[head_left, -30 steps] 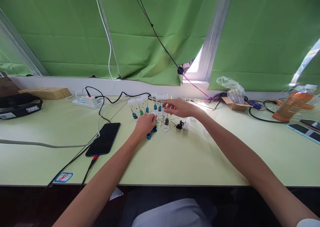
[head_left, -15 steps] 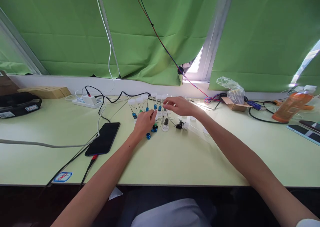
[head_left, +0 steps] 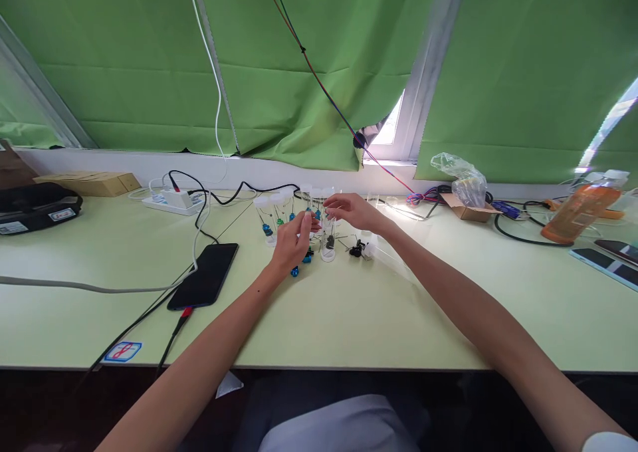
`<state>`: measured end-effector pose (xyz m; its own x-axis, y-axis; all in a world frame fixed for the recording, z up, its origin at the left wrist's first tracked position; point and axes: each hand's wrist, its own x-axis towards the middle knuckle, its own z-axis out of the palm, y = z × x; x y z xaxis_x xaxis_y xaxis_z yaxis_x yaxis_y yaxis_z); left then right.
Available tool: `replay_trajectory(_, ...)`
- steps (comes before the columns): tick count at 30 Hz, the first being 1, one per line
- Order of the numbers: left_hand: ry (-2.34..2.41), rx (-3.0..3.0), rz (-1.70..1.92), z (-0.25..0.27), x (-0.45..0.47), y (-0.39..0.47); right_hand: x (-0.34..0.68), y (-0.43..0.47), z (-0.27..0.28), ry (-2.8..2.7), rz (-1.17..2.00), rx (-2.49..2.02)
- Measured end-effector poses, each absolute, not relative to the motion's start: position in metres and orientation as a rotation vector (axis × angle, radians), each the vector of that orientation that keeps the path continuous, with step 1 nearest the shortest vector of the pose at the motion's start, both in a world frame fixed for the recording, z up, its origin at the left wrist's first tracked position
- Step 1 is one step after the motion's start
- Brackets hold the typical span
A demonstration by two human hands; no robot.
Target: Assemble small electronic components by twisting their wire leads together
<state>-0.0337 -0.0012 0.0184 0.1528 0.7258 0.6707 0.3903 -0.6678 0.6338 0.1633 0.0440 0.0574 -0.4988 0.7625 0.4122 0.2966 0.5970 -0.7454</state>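
A clear plastic tube (head_left: pixel 327 247) stands upright on the table with a small black part inside. My right hand (head_left: pixel 353 211) reaches over from the right, its fingers bent around the tube's upper end. Left of the tube is my left hand (head_left: pixel 293 240), thumb raised and apart from the fingers, which point toward the tube; nothing shows in it. Several white-capped tubes with blue or green parts (head_left: pixel 268 230) stand behind my left hand. Loose blue parts (head_left: pixel 295 272) lie below it, partly hidden. Black parts with thin wires (head_left: pixel 357 249) lie right of the tube.
Another clear tube (head_left: pixel 391 259) lies partly under my right forearm. A phone (head_left: pixel 203 276) with a cable sits at left, near a white power strip (head_left: pixel 172 203). At right are a small carton (head_left: pixel 468 208) with a plastic bag and an orange drink bottle (head_left: pixel 583 209).
My left hand has turned, its thumb now raised and its fingers spread further toward the tube. My right hand stays at the tube's top, almost unmoved.
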Motion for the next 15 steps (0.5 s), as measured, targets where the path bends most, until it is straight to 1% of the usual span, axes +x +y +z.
replay_trajectory(8,1.062,2.140,1.446,0.013,-0.029,-0.004,0.165,0.045,0.050,-2.097,0.995,-0.899)
replay_trajectory(12,1.027,2.133,1.444,0.011,-0.031,-0.004,0.165,0.044,0.046,-2.074,1.170,-0.799)
replay_trajectory(15,0.920,2.147,1.453,0.009,-0.029,-0.003,0.166,0.045,0.045,-2.023,1.194,-0.773)
